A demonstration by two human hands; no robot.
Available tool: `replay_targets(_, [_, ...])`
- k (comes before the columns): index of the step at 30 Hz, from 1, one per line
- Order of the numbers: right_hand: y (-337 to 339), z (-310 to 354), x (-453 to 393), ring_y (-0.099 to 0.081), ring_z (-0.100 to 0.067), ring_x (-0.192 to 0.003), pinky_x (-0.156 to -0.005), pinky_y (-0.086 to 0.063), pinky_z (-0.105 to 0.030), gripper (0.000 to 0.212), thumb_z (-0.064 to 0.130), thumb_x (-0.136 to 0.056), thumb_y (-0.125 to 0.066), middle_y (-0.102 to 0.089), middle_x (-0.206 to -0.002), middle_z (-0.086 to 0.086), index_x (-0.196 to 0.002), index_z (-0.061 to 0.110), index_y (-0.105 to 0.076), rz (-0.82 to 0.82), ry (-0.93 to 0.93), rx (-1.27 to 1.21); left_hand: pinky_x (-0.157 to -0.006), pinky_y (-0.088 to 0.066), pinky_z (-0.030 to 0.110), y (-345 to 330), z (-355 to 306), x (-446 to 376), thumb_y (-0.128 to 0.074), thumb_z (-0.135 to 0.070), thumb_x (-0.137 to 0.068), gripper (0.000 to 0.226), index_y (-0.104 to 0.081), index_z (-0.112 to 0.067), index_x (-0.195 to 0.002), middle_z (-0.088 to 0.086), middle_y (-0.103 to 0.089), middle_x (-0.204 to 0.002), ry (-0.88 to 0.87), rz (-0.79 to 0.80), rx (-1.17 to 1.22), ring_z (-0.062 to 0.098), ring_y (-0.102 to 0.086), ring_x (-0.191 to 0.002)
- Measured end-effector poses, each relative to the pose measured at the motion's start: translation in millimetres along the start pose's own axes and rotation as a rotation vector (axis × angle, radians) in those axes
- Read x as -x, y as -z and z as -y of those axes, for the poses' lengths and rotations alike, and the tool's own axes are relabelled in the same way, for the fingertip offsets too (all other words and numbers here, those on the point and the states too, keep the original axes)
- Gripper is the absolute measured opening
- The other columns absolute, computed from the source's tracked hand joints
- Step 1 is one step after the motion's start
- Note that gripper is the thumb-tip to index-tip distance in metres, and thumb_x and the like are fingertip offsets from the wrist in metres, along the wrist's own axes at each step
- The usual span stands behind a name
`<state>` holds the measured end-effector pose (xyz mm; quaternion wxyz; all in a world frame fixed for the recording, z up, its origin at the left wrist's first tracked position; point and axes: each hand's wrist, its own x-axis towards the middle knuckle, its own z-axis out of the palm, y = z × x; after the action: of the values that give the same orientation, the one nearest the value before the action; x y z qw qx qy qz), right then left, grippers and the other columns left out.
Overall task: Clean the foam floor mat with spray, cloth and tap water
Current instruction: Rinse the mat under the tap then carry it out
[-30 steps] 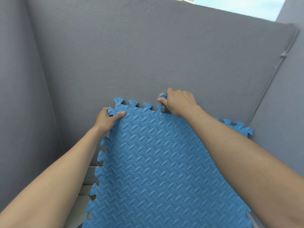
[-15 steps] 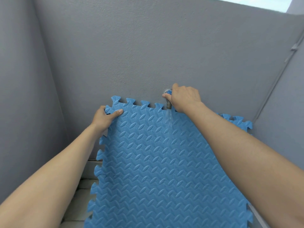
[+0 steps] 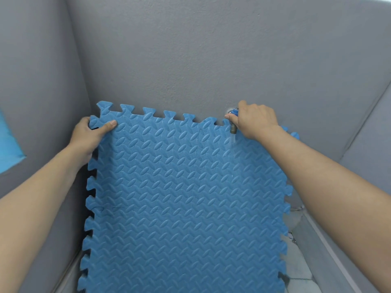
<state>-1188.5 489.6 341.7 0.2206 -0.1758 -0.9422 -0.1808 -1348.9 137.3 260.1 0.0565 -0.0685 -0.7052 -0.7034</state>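
At the left, the left hand (image 3: 90,134) pinches the top corner of the blue interlocking foam floor mat (image 3: 186,197), thumb on its embossed face, holding the mat upright against the grey rendered wall (image 3: 190,60). The mat looks light and bendy, likely slick once wet, so a grip on the toothed edge seems wisest. At the right, the right hand (image 3: 256,121) curls around the blue-handled metal tap (image 3: 232,121), a thin stream touching the mat.

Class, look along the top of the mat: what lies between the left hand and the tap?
In the head view, only the mat's notched top edge lies between left hand and tap, grey wall behind.
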Motion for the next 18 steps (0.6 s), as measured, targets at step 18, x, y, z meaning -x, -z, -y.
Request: replay_targets(18, [-199.3,165.5,199.9,-0.007,-0.036,-0.150,-0.118,-0.013,-0.055,0.069,0.056,-0.100,-0.028,-0.017,-0.163,-0.009,-0.155,0.016,-0.019,-0.065,-0.025,-0.432,-0.086,-0.057,0.042,-90.7,14.6,29.1,-0.079,-0.038,-0.079,0.048,-0.052,-0.016,-0.111,0.005,-0.067,-0.115,0.026,-0.020,0.000,0.022,-0.068,-0.099])
